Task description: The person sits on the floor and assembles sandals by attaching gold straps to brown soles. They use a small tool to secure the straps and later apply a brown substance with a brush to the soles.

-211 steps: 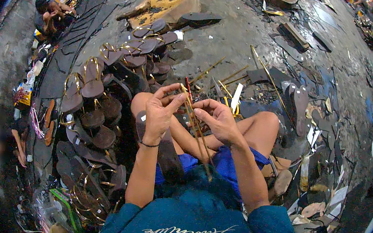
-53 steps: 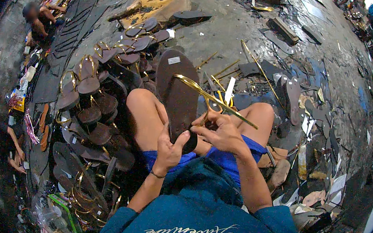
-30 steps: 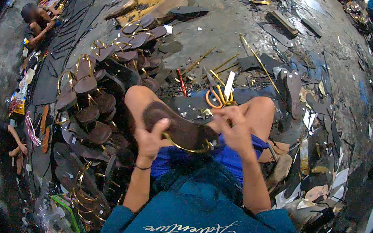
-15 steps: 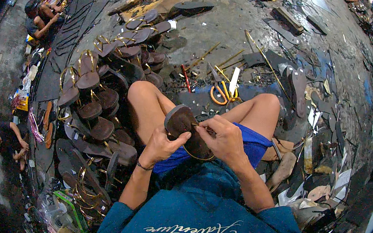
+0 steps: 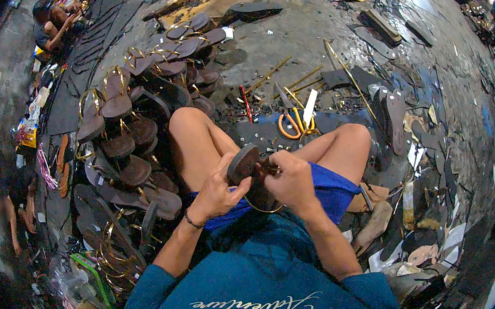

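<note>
Over my lap, my left hand (image 5: 219, 189) is closed around a dark brown sandal (image 5: 243, 162), with the thumb pressed on its top face. The sandal's rounded end tilts up, and a thin gold strap (image 5: 262, 209) curves below it. My right hand (image 5: 294, 181) is curled in against the sandal, its fingertips pinched at the strap near the middle of the sole. The fingers partly hide what they grip there. Just beyond my knees, orange-handled scissors (image 5: 289, 126) lie beside a yellow-handled tool (image 5: 311, 124).
Brown sandals with gold straps (image 5: 117, 105) are heaped to my left. A red stick-like tool (image 5: 245, 103) and a long thin rod (image 5: 353, 81) lie ahead. Soles and scraps (image 5: 395, 119) cover the right side. Two people (image 5: 54, 32) sit at the far left and upper left.
The sandal has turned more upright in my left hand. My right hand has rolled over, its fingers curling closer to the sole. The person at lower left has shifted.
</note>
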A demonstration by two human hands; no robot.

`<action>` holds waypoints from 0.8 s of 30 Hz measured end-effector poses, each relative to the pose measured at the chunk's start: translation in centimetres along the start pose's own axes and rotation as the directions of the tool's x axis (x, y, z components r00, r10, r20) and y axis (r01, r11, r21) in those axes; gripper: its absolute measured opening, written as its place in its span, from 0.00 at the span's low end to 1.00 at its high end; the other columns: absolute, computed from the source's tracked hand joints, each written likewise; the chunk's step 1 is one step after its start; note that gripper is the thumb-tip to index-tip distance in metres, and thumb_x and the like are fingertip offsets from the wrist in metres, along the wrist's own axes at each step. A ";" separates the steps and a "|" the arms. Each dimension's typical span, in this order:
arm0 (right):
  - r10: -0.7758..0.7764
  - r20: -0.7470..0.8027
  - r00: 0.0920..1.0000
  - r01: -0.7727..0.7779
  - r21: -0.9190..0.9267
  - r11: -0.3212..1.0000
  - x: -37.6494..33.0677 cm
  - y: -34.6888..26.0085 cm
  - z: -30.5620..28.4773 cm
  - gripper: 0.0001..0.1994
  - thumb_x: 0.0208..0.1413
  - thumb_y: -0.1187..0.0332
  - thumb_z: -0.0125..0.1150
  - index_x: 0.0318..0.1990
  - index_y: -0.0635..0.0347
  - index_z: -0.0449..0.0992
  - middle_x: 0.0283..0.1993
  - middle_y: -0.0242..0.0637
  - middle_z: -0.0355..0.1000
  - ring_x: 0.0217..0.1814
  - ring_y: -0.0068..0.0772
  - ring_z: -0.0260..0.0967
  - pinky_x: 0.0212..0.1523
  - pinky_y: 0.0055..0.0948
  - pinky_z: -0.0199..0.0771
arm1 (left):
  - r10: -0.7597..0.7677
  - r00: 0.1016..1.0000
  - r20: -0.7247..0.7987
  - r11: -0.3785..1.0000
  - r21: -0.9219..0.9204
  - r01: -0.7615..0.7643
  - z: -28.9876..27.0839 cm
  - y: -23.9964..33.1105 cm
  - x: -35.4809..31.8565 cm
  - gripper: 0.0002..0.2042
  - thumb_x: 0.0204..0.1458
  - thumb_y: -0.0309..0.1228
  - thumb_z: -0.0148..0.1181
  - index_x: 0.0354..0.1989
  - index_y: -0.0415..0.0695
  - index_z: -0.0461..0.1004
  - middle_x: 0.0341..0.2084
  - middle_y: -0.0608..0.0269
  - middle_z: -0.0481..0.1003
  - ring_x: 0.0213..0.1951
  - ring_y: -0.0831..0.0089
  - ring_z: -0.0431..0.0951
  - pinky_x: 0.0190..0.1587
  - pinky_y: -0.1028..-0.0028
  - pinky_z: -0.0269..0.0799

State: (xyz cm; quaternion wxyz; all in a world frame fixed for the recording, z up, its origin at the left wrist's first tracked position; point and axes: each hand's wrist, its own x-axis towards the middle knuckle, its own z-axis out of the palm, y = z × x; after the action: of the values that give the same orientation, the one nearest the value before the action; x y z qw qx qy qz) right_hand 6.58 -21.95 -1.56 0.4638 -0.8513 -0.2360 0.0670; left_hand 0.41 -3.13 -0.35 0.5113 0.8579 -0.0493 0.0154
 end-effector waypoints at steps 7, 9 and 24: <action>-0.105 0.049 0.993 0.107 -0.045 0.993 -0.3 -0.2 -0.8 0.09 0.48 0.70 0.61 0.38 0.59 0.75 0.35 0.43 0.72 0.36 0.50 0.73 0.35 0.43 0.75 | -0.080 0.997 0.009 0.994 -0.073 0.080 0.0 -0.4 0.0 0.19 0.51 0.26 0.61 0.51 0.36 0.69 0.41 0.49 0.74 0.44 0.57 0.77 0.46 0.67 0.72; 0.026 0.067 0.997 -0.029 0.048 0.998 -0.1 -1.0 -1.4 0.09 0.48 0.70 0.62 0.38 0.60 0.75 0.35 0.44 0.73 0.36 0.49 0.74 0.34 0.42 0.75 | -0.075 0.997 0.027 0.995 -0.061 0.076 -0.1 -0.6 0.0 0.19 0.51 0.26 0.61 0.52 0.36 0.69 0.42 0.51 0.74 0.45 0.59 0.77 0.48 0.67 0.72; -0.030 0.000 1.000 0.028 0.317 0.948 0.9 -0.6 -5.0 0.25 0.47 0.68 0.71 0.52 0.63 0.69 0.48 0.41 0.72 0.58 0.34 0.67 0.58 0.33 0.67 | -0.274 0.889 -0.366 0.880 -0.469 0.078 -0.2 1.5 0.5 0.16 0.54 0.25 0.59 0.51 0.36 0.72 0.44 0.59 0.76 0.46 0.69 0.77 0.51 0.70 0.71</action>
State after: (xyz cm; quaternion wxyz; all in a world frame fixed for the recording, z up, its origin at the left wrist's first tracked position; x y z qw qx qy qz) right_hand 8.86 -25.08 1.82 0.5949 -0.7620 -0.2357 0.0994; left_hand 0.77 -3.68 1.08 0.6896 0.6962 0.1405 0.1412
